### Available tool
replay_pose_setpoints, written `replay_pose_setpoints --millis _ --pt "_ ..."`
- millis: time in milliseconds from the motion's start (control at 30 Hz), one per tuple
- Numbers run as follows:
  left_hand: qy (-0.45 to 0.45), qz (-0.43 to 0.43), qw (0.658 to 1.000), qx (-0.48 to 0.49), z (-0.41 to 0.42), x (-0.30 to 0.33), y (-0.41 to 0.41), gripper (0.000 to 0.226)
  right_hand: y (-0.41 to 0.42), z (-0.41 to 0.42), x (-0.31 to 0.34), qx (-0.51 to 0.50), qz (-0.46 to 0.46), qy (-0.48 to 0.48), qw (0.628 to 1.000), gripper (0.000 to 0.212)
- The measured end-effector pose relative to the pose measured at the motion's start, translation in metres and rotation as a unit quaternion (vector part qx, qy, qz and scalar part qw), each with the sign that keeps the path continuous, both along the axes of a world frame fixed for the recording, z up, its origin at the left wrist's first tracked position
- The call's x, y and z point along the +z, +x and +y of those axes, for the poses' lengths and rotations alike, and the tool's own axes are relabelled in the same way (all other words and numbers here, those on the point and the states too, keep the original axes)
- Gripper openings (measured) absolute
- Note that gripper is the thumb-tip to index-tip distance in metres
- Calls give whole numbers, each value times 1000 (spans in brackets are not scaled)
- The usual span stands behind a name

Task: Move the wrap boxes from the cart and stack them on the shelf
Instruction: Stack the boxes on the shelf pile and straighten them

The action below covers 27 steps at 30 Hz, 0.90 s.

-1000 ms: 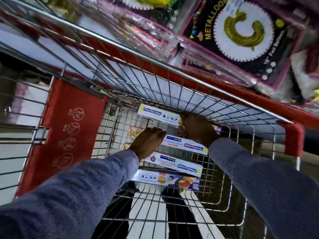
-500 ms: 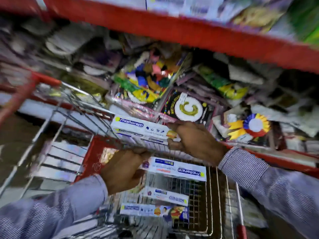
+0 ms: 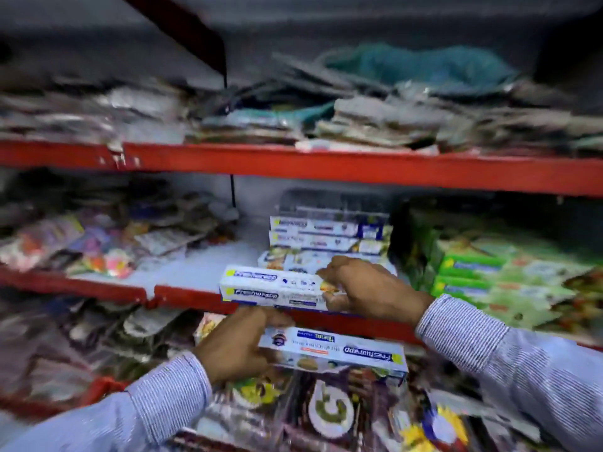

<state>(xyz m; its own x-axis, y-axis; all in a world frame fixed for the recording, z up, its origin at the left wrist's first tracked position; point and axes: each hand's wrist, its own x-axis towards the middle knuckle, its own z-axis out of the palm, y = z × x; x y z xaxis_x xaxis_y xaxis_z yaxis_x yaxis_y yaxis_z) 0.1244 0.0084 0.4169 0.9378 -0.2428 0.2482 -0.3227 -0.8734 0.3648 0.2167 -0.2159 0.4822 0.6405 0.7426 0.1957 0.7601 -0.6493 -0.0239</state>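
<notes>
My right hand (image 3: 368, 288) grips the right end of two white wrap boxes (image 3: 270, 287) held together, level with the front edge of the middle red shelf (image 3: 186, 293). Lower down, my left hand (image 3: 235, 347) holds the left end of another white wrap box (image 3: 339, 353), its label upside down. Behind them a stack of the same wrap boxes (image 3: 323, 236) stands on the white shelf board. The cart is out of sight. The picture is blurred by motion.
Green boxes (image 3: 483, 278) fill the shelf to the right of the stack. Colourful party packets (image 3: 98, 246) lie to its left, with bare white board between. An upper red shelf (image 3: 326, 164) carries flat packets. Balloon packets (image 3: 329, 412) hang below.
Both hands lifted wrap boxes out of the cart and rose to the middle shelf. The view swung up from the cart basket to the shelves.
</notes>
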Motion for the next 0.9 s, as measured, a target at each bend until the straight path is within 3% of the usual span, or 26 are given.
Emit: replay_pose_setpoints --millis 367,500,567,667,800,900 --pt "-6 16 999 27 -5 20 84 57 122 4 11 -75 34 -10 997 16" --pt "-19 28 999 32 -2 12 103 58 162 10 -5 -89 54 -13 994 28" --pt "-18 28 999 32 1 7 111 60 169 14 -10 -90 57 -5 994 11" --pt "-9 27 999 32 3 3 120 61 178 18 -12 -73 46 46 995 25" --pt "-10 18 1000 22 4 6 133 60 189 16 -10 -96 24 60 993 19" --pt "-20 19 999 19 2 14 148 59 188 12 -6 -60 7 59 996 18"
